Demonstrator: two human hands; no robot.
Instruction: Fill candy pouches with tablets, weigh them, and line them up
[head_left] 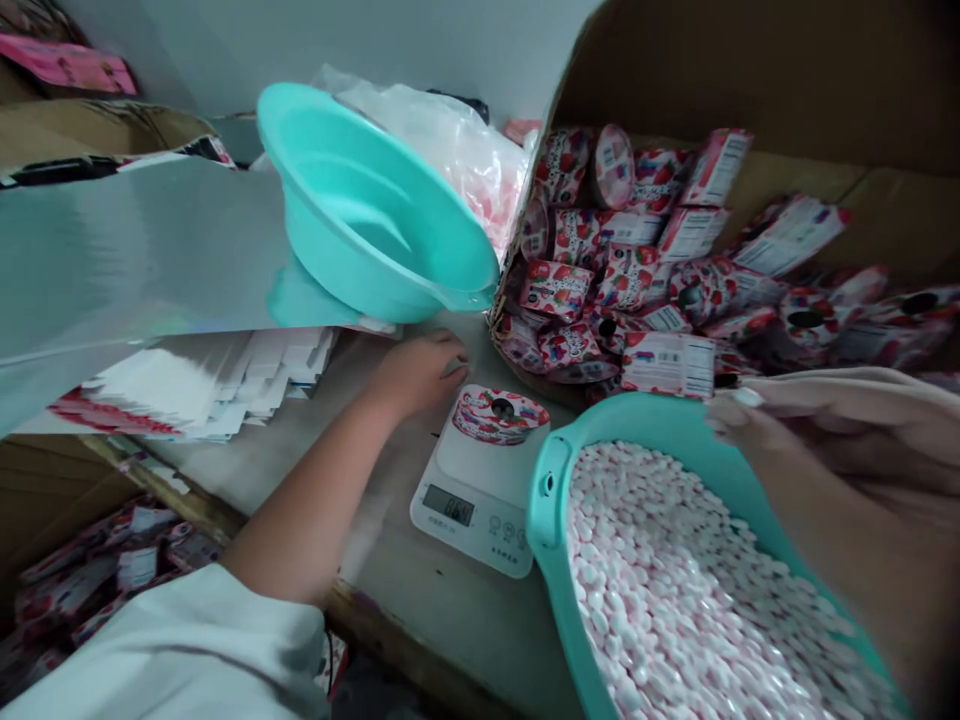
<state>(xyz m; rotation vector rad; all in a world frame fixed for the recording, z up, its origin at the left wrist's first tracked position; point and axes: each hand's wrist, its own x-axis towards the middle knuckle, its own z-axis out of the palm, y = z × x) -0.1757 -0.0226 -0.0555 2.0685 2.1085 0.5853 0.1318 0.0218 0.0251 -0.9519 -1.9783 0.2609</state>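
A white kitchen scale (469, 530) lies on the table, its display lit with digits. On its plate sits a small strawberry-printed candy packet (501, 415) with a round dark opening facing up. My left hand (424, 370) rests just left of the scale, fingers loosely apart and holding nothing. At the right, my right hand (832, 440) hovers over the rim of a teal basin (551, 500) filled with small white and pinkish candies (675, 590). Between its thumb and index finger is one white candy (748, 397).
A second teal basin (375, 215) stands tilted at the back. Behind the filled basin, a cardboard box (750, 80) holds many strawberry-printed packets (570, 290). Flat white cartons (217, 380) are stacked at left under a glossy grey sheet (135, 260). More packets (112, 570) lie below the table edge.
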